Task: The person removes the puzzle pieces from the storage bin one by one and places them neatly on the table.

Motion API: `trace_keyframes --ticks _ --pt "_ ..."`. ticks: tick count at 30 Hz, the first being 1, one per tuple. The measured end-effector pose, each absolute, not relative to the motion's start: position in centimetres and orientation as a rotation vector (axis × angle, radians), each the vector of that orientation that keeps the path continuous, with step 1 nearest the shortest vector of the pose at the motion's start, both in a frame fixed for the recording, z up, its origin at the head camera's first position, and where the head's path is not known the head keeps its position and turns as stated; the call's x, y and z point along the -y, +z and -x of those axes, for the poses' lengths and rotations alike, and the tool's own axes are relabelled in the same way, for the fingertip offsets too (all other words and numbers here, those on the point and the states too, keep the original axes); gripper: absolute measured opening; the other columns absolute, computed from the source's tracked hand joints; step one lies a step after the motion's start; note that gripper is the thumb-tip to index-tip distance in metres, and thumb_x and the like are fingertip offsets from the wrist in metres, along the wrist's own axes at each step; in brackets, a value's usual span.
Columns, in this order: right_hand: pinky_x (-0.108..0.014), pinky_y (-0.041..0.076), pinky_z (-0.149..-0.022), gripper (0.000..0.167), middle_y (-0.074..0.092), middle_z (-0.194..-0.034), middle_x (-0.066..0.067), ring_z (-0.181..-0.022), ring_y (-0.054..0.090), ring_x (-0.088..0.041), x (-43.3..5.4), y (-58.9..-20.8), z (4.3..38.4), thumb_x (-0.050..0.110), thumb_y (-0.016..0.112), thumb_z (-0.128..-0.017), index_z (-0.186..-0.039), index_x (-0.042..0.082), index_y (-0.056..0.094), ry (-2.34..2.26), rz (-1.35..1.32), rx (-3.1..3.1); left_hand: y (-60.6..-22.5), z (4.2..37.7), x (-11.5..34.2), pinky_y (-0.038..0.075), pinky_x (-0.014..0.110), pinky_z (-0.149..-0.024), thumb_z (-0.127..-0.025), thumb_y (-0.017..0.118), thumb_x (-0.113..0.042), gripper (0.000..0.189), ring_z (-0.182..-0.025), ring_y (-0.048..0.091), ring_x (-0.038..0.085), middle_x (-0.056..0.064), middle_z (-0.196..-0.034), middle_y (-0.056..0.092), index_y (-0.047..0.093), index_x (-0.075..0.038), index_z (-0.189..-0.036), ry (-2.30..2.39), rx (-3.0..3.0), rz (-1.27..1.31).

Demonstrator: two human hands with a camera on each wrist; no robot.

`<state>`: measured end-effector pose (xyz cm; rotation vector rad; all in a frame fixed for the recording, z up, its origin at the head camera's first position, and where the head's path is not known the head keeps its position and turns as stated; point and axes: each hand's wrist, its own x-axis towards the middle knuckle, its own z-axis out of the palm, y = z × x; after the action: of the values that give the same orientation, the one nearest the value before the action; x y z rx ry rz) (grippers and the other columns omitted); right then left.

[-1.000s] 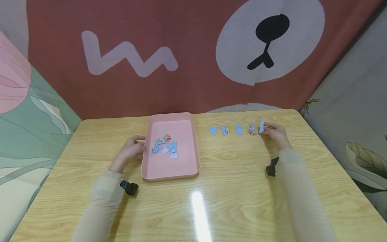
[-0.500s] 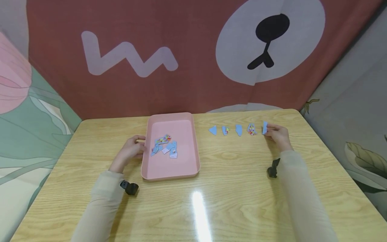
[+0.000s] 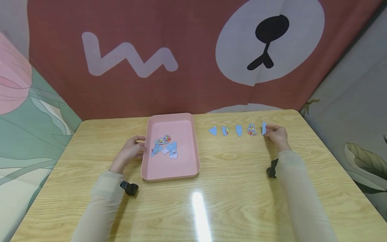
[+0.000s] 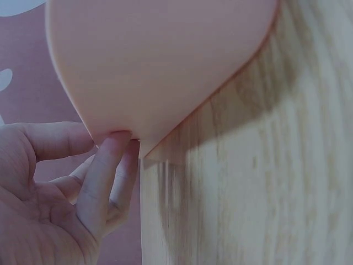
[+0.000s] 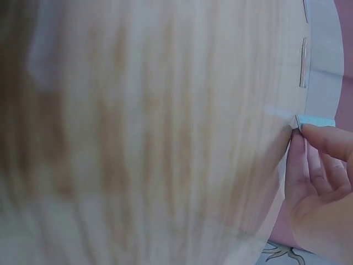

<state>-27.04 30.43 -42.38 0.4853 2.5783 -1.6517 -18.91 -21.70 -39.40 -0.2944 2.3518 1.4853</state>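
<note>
Light-blue, narrow, flat piece: on my head feed I find it right of centre, about mid-height, pinched in the person's right grip; I cannot tell whether it touches the pale, wood-grained worktop. To its left runs a row of four flat pieces: a blue triangle, a blue one with a coloured patch, a plain blue tapering one and one crowded with multicoloured shapes. Left of centre sits a shallow, rectangular pink tray with a loose cluster of blue and multicoloured pieces in it.

On my left wrist feed, the left grip, lower left, has its fingers loosely spread, tips against the tray's outer wall.

On my right wrist feed, thumb and finger press together on the narrow piece at the right edge. I judge it light, thin and fairly stiff, like card, liable to slide on a glossy top. I would take its opposite faces near one long edge, pressing lightly to spare the corners.
</note>
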Motion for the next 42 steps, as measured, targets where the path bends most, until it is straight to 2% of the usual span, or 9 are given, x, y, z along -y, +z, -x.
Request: trace_keyframes --ticks 9,13,16,20,23,29,33,38,42 --pt "-0.015 0.047 -0.055 0.044 0.064 -0.087 0.0 -0.062 0.051 0.003 -30.8 -43.0 27.4 -0.004 0.06 -0.079 -0.123 -0.008 0.058 -1.624 -0.514 -2.628 -39.4 18.9 21.8 0.056 0.032 -0.084 -0.089 0.047 -0.003 0.055 -0.103 0.058 0.022 0.031 -0.134 0.045 0.031 0.006 -0.141 1.491 -2.36 0.283" --pt "-0.012 0.048 -0.057 0.048 0.06 -0.08 0.01 -0.061 0.05 0.009 -30.3 -42.5 27.2 -0.003 0.059 -0.083 -0.13 -0.011 0.051 -1.538 -0.529 -2.641 -39.5 18.9 21.8 0.056 0.033 -0.084 -0.09 0.046 -0.003 0.054 -0.103 0.058 0.023 0.031 -0.134 0.045 0.032 0.006 -0.141 1.488 -2.361 0.282" --pt "-0.01 0.047 -0.058 0.048 0.063 -0.083 0.007 -0.06 0.049 0.012 -30.0 -42.5 27.0 -0.002 0.057 -0.084 -0.131 -0.011 0.05 -1.513 -0.527 -2.656 -39.5 18.8 21.8 0.056 0.033 -0.085 -0.091 0.046 -0.004 0.054 -0.105 0.058 0.024 0.031 -0.135 0.045 0.031 0.005 -0.142 1.487 -2.359 0.287" --pt "-0.008 0.045 -0.059 0.048 0.059 -0.11 -0.014 -0.062 0.046 0.009 -29.2 -42.3 27.0 -0.001 0.054 -0.085 -0.132 -0.009 0.05 -1.482 -0.546 -2.7 -39.5 18.8 21.8 0.056 0.032 -0.085 -0.091 0.046 -0.004 0.054 -0.106 0.058 0.025 0.031 -0.136 0.044 0.031 0.005 -0.142 1.487 -2.352 0.29" --pt "-0.008 0.045 -0.061 0.048 0.056 -0.109 -0.012 -0.065 0.046 0.007 -28.1 -41.8 27.1 0.001 0.053 -0.087 -0.133 -0.009 0.048 -1.523 -0.529 -2.681 -39.5 18.9 21.8 0.056 0.032 -0.084 -0.09 0.047 -0.003 0.055 -0.105 0.059 0.024 0.032 -0.136 0.043 0.031 0.005 -0.142 1.5 -2.346 0.285" --pt "-0.014 0.049 -0.071 0.046 0.053 -0.121 -0.019 -0.076 0.051 0.0 -24.4 -40.0 27.4 0.005 0.052 -0.092 -0.136 -0.006 0.046 -1.516 -0.327 -2.641 -39.3 18.9 21.7 0.056 0.034 -0.086 -0.09 0.048 -0.003 0.056 -0.108 0.058 0.026 0.032 -0.137 0.043 0.03 0.005 -0.142 1.496 -2.346 0.291" --pt "-0.024 0.051 -0.083 0.044 0.051 -0.13 -0.025 -0.091 0.056 -0.012 -21.1 -39.3 27.7 0.006 0.052 -0.094 -0.136 -0.005 0.046 -1.48 -0.152 -2.605 -39.1 18.9 21.7 0.056 0.033 -0.085 -0.089 0.049 -0.001 0.057 -0.109 0.057 0.025 0.033 -0.138 0.043 0.03 0.005 -0.142 1.485 -2.349 0.292" --pt "-0.04 0.048 -0.097 0.043 0.05 -0.133 -0.025 -0.113 0.053 -0.031 -16.8 -38.9 27.5 0.005 0.051 -0.094 -0.136 -0.005 0.046 -1.47 0.018 -2.506 -39.1 18.9 21.7 0.056 0.029 -0.08 -0.088 0.05 0.0 0.057 -0.1 0.06 0.019 0.033 -0.138 0.044 0.03 0.006 -0.142 1.495 -2.346 0.288" --pt "-0.039 0.048 -0.098 0.041 0.053 -0.131 -0.025 -0.118 0.052 -0.035 -13.5 -38.6 26.8 0.004 0.053 -0.093 -0.133 -0.005 0.049 -1.45 0.13 -2.482 -39.2 18.9 21.8 0.056 0.027 -0.078 -0.089 0.051 -0.001 0.057 -0.097 0.061 0.016 0.033 -0.137 0.044 0.031 0.006 -0.142 1.49 -2.351 0.281"
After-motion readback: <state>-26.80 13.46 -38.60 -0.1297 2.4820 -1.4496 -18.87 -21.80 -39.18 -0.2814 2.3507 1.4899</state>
